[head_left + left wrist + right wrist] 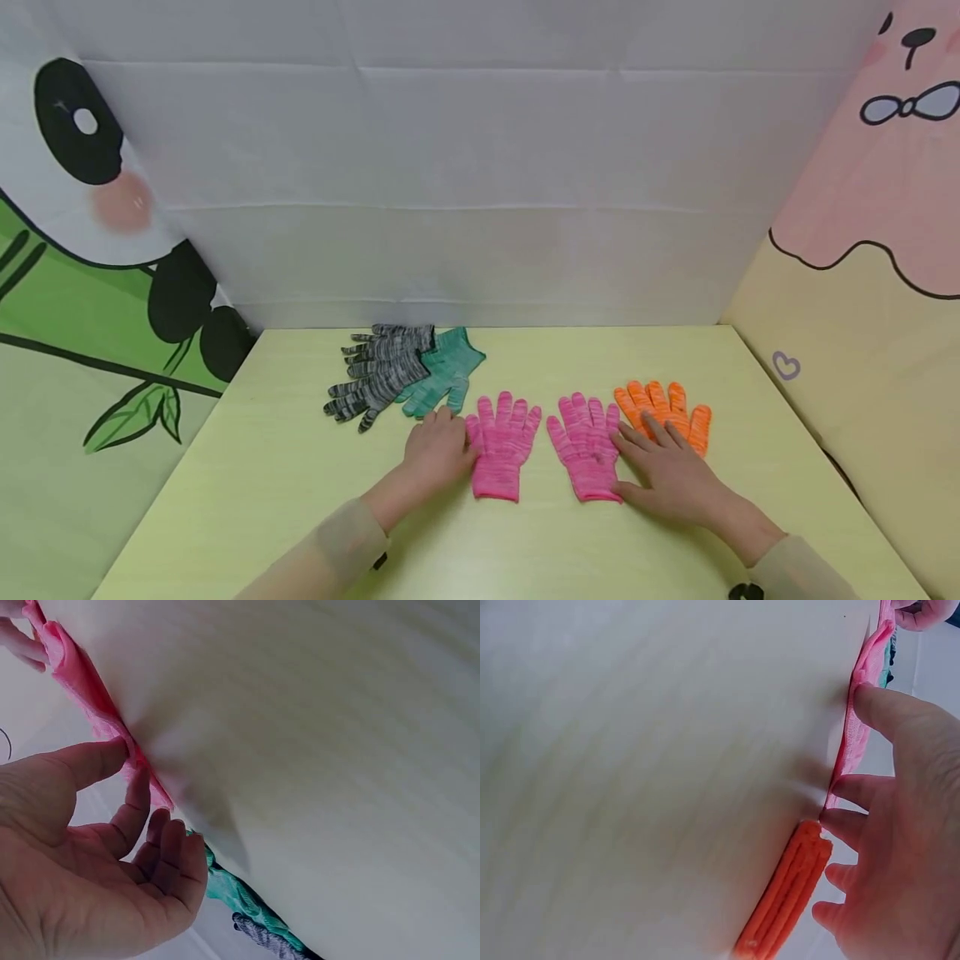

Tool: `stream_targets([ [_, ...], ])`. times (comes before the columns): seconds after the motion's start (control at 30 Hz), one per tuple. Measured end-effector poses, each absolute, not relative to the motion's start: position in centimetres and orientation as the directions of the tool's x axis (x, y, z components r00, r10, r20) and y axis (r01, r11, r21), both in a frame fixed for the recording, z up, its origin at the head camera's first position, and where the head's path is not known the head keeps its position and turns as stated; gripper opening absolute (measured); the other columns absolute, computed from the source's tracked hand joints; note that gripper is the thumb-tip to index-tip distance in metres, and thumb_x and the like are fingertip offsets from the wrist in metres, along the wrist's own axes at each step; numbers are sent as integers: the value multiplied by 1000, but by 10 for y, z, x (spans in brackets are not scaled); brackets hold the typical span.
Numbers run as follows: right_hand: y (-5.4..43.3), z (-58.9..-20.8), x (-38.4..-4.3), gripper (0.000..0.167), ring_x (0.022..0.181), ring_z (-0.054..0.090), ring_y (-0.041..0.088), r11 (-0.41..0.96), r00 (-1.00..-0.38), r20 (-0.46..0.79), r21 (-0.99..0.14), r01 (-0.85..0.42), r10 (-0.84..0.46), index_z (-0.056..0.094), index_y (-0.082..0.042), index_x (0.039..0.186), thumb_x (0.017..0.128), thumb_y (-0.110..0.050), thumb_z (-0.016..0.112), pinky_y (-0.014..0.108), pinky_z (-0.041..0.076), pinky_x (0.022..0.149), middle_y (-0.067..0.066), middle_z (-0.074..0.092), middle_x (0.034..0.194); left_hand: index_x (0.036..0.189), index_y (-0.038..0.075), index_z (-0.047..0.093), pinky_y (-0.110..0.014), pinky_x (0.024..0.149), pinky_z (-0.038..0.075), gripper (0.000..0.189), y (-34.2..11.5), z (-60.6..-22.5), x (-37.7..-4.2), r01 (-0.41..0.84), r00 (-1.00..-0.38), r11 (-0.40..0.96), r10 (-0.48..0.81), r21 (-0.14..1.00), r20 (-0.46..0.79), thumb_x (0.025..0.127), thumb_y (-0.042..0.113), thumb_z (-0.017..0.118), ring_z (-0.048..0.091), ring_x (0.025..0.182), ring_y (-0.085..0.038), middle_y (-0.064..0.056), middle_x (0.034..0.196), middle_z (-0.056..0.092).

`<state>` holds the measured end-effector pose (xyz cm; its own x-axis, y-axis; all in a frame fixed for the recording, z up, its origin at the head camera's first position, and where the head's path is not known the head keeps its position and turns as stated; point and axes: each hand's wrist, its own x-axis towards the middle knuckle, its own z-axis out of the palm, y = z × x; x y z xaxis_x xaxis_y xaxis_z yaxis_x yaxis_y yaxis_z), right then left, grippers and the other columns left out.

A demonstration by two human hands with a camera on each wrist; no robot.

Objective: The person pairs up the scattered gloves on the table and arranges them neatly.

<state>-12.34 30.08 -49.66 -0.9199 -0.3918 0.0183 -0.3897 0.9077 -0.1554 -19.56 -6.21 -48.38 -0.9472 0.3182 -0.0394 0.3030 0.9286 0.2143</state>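
Two pink gloves lie flat side by side on the table, fingers pointing away. At the outer edge of the left pink glove is my left hand, its fingers bent and the thumb and forefinger pinching that edge in the left wrist view. My right hand is spread, its thumb and fingertips touching the outer edge of the right pink glove. Partly under the right hand's fingers in the head view lies an orange glove, its cuff end hidden.
Overlapping grey-black gloves and a green glove lie at the table's back left. The pale yellow table meets a white sheet behind it. Printed cartoon panels stand left and right.
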Motion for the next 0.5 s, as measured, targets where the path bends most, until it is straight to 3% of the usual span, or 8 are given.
stream_targets([
  [0.13, 302, -498, -124, 81, 152, 19, 45, 908, -919, 18, -149, -391, -393, 49, -12, 154, 97, -69, 52, 65, 15, 119, 8, 39, 162, 78, 15, 61, -39, 67, 47, 25, -67, -484, -200, 304, -943, 891, 332, 336, -29, 93, 27, 76, 50, 83, -23, -4, 88, 51],
  [0.3, 302, -498, -124, 81, 152, 18, 45, 908, -919, 15, -148, -392, -394, 48, -12, 155, 97, -69, 51, 65, 15, 119, 8, 38, 162, 95, 9, 62, -33, 65, 50, 11, -74, -481, -203, 206, -933, 724, 349, 659, -92, 98, 18, 69, 55, 76, -17, -2, 87, 59],
  [0.4, 301, -498, -124, 80, 152, 18, 45, 907, -918, 17, -149, -393, -395, 47, -12, 155, 97, -67, 53, 65, 15, 119, 9, 38, 162, 107, 3, 59, -34, 67, 56, 16, -77, -479, -205, 61, -919, 566, 353, 822, -175, 100, 15, 67, 63, 77, -17, -6, 91, 65],
  [0.5, 301, -497, -124, 80, 152, 18, 45, 907, -919, 16, -151, -392, -394, 47, -12, 155, 97, -66, 54, 65, 15, 119, 9, 38, 162, 126, -5, 55, -38, 74, 60, 35, -80, -478, -206, -80, -905, 426, 348, 901, -245, 98, 10, 69, 70, 85, -21, -15, 104, 69],
])
